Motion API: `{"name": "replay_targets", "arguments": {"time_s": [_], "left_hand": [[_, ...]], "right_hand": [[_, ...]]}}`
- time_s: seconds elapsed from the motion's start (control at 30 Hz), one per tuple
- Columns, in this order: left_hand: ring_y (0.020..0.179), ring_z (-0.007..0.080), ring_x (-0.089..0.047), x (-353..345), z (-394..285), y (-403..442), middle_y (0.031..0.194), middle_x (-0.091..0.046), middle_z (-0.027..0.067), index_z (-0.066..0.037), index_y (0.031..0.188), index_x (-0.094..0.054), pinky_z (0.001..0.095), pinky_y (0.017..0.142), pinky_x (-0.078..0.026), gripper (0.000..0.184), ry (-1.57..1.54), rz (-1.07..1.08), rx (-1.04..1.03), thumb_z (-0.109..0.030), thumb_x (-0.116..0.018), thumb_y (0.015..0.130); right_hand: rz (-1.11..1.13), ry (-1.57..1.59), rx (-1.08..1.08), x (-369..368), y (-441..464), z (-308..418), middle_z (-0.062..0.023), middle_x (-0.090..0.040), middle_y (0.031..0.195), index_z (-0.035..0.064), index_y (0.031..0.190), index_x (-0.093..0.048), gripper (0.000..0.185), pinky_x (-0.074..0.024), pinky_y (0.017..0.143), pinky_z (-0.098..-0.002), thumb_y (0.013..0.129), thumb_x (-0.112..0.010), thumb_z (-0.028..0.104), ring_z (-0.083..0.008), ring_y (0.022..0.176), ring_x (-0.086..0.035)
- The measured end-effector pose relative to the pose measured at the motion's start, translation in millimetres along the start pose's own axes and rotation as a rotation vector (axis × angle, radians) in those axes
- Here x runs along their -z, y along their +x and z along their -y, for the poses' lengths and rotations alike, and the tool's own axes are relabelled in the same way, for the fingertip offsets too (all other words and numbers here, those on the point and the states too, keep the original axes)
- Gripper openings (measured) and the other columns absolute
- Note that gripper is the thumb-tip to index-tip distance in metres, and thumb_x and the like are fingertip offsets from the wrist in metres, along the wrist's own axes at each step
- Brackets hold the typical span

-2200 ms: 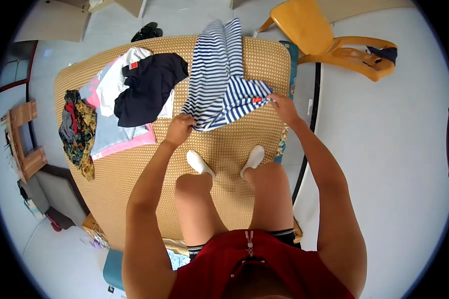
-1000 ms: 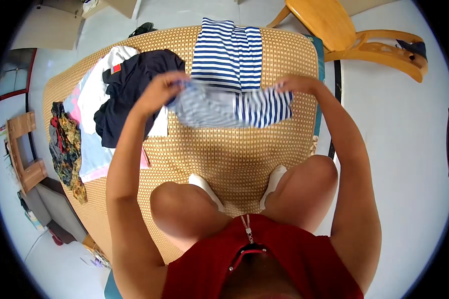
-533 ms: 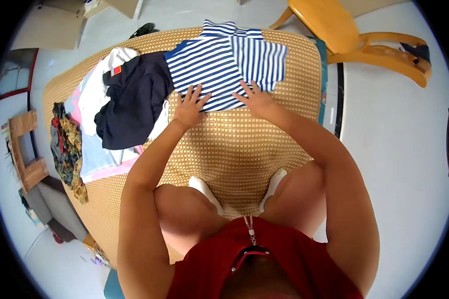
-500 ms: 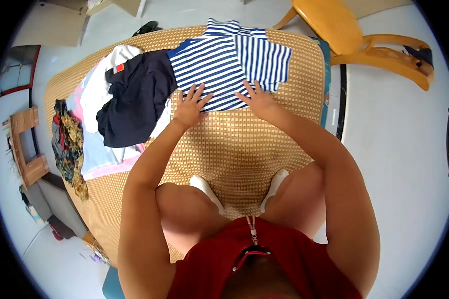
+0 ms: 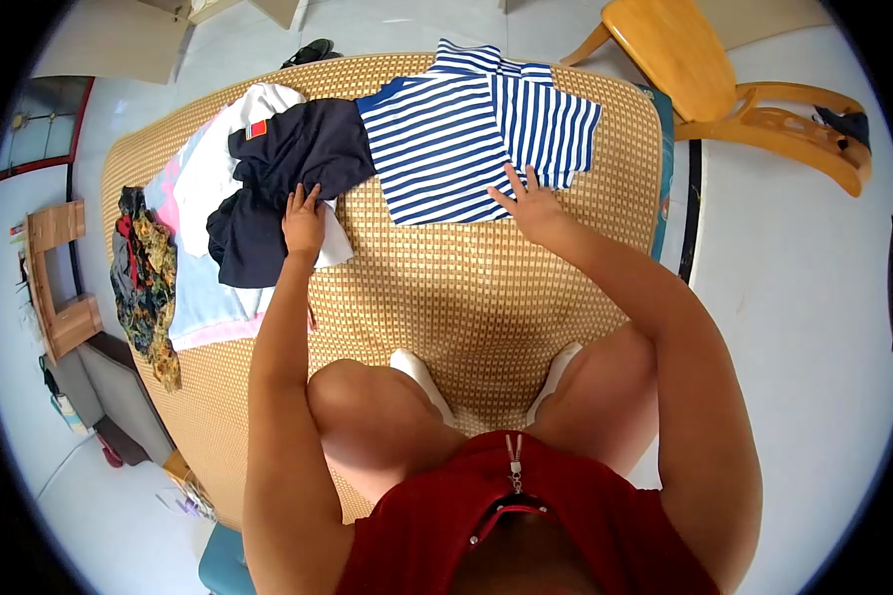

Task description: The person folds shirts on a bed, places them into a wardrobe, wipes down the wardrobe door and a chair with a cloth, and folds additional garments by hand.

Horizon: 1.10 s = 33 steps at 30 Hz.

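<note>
Left fingers moved, parted, onto navy garment; right fingers splay on striped shirt.

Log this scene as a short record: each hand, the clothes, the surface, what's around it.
Left hand: spread on the navy garment
Right hand: spread at the near edge of the blue-and-white striped garment
Striped garment: laid flat, partly folded, right of the navy one
Other clothes: white garment, partly under the navy one; dark patterned garment, crumpled, far left
Surface: woven mat
Beyond the mat: wooden chair, right
</note>
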<state>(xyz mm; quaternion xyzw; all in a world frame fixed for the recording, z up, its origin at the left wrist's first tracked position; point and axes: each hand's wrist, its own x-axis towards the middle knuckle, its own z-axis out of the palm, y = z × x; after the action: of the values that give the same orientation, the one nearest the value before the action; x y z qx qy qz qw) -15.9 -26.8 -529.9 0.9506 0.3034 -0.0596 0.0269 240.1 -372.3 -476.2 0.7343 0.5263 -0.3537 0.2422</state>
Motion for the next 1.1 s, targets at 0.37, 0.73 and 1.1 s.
{"name": "replay_targets", "arguments": {"time_s": [0.37, 0.73, 1.1], "left_hand": [[0.098, 0.0184, -0.054, 99.7, -11.5, 32.3, 0.112, -0.059, 0.0137, 0.009, 0.122, -0.051, 0.0278, 0.086, -0.041, 0.044, -1.152, -0.346, 0.495, -0.022, -0.049, 0.090], [0.077, 0.0094, -0.049, 149.1, -21.3, 17.3, 0.080, -0.056, -0.0034, -0.001, 0.099, -0.061, 0.0224, 0.073, -0.038, 0.021, -1.285, -0.296, 0.545, -0.018, -0.054, 0.089], [0.091, 0.0313, -0.062, 114.8, -29.1, -37.2, 0.094, -0.067, 0.0157, -0.003, 0.093, -0.065, 0.0371, 0.079, -0.049, 0.031, -0.254, 0.793, -0.352, -0.028, -0.068, 0.075]], "right_hand": [[-0.001, 0.104, 0.015, 9.8, -6.8, -6.1, -0.0208, 0.005, 0.154, 0.0314, 0.150, -0.011, 0.092, -0.0469, 0.095, -0.0446, 0.079, -0.070, 0.028, -0.0489, 0.138, -0.012], [0.090, -0.029, -0.031, 41.4, -2.4, 6.4, -0.0226, -0.018, 0.151, 0.0274, 0.149, -0.023, 0.074, -0.0398, 0.098, -0.0476, 0.086, -0.063, 0.029, -0.0445, 0.123, -0.042], [-0.440, 0.280, 0.336, 170.1, -12.4, 55.2, -0.0154, -0.060, 0.119, 0.0139, 0.129, -0.054, 0.046, -0.0450, 0.094, -0.0412, 0.086, -0.061, 0.030, -0.0306, 0.111, -0.057]]}}
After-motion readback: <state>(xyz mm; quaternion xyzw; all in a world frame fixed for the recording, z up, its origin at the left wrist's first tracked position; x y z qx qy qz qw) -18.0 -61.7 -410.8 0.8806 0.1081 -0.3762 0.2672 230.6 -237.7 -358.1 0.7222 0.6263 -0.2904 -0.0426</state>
